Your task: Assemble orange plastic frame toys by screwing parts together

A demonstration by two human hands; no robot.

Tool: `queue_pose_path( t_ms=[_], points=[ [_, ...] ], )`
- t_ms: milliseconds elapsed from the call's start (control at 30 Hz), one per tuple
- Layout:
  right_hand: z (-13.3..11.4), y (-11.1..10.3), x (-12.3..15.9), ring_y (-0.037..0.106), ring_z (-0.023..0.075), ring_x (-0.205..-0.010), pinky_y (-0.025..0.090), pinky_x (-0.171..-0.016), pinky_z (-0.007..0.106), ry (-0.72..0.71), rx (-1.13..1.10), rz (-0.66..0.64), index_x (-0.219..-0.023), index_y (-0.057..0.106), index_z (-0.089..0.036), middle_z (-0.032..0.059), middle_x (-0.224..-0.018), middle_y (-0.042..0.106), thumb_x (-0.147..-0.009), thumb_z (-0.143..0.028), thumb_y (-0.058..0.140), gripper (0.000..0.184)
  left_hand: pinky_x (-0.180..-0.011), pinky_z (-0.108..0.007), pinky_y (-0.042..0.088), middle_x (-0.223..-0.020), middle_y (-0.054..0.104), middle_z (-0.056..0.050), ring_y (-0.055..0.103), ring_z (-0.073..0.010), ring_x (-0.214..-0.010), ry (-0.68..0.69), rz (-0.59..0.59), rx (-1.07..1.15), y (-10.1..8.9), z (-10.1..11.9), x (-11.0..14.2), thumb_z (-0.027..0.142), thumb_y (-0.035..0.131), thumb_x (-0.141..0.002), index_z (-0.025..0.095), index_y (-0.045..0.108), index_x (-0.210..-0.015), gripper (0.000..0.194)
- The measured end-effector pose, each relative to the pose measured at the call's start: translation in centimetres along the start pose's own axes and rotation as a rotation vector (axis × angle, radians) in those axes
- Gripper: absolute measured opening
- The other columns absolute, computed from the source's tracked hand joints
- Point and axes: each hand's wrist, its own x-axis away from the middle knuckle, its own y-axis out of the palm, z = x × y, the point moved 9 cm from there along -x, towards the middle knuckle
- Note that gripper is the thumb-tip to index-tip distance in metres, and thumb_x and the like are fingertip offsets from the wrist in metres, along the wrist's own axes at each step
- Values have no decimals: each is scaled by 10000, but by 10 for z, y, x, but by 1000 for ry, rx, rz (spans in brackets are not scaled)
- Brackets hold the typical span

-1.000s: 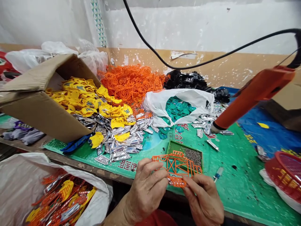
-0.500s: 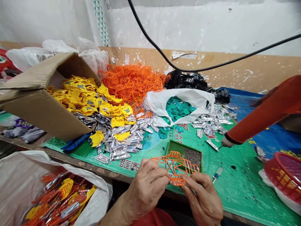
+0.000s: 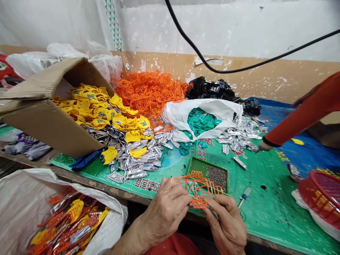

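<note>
An orange plastic lattice frame is held between both hands above the front edge of the table. My left hand pinches its left side with the fingers closed. Opposite, my right hand grips its lower right part between thumb and fingers. A teal piece shows through the lattice; whether it is attached I cannot tell. Just behind the frame lies a green tray with small dark screws in its right part. A screwdriver with a clear bluish handle rests to the right of my right hand.
Silver pieces and yellow parts spill from a cardboard box. Behind are orange frames, black parts and a white bag of teal parts. A co-worker's sleeve reaches in; a red basket stands right.
The co-worker's arm has moved slightly right and back, away from a silver piece near the tray. My hands keep hold of the orange frame, with my right hand shifted slightly left.
</note>
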Motion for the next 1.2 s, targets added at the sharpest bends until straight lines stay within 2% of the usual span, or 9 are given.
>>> queue_pose_path(
  t_ms=[333, 533, 833, 1000, 1100, 1200],
  points=[
    [2, 4, -5, 570, 116, -627, 506, -509, 217, 81, -60, 0, -872, 648, -176, 25, -765, 551, -825, -202, 642, 54, -676, -326, 295, -732, 590, -19, 438, -178, -741, 0, -65, -19, 4, 4, 2, 88, 511, -880, 153, 616, -821, 137],
    [-3, 4, 3, 570, 120, -646, 512, -521, 223, 91, -37, 45, -884, 639, -181, 24, -769, 551, -821, -165, 640, 65, -686, -327, 307, -763, 584, -29, 442, -180, -767, -39, -136, 81, 6, 3, 5, 77, 486, -885, 152, 622, -834, 163],
    [-5, 4, 0, 584, 124, -658, 518, -536, 225, 121, -71, 60, -879, 648, -191, 17, -768, 572, -819, -174, 647, 63, -659, -329, 309, -703, 577, -28, 458, -173, -717, -52, -72, 192, 0, -1, 3, 92, 499, -874, 158, 655, -861, 170],
    [1, 8, -10, 575, 120, -618, 496, -500, 217, 104, -105, -19, -840, 663, -193, 11, -729, 559, -809, -176, 646, 39, -740, -350, 341, -727, 613, -19, 492, -185, -789, -83, -50, 200, 1, -9, 2, 109, 531, -876, 176, 663, -858, 148],
    [2, 18, -17, 556, 117, -613, 474, -503, 211, 89, -171, -122, -832, 675, -193, 5, -702, 538, -827, -175, 627, 51, -816, -379, 342, -856, 655, -25, 501, -216, -923, -107, -57, 130, -1, -13, 1, 78, 564, -833, 199, 669, -824, 161],
    [0, 29, -23, 524, 113, -614, 445, -508, 208, 83, -229, -226, -817, 681, -182, 3, -686, 509, -865, -195, 590, 104, -734, -326, 366, -809, 643, -19, 531, -187, -818, -190, -74, 111, 0, -21, 3, 21, 533, -754, 184, 635, -721, 194]
  ],
)
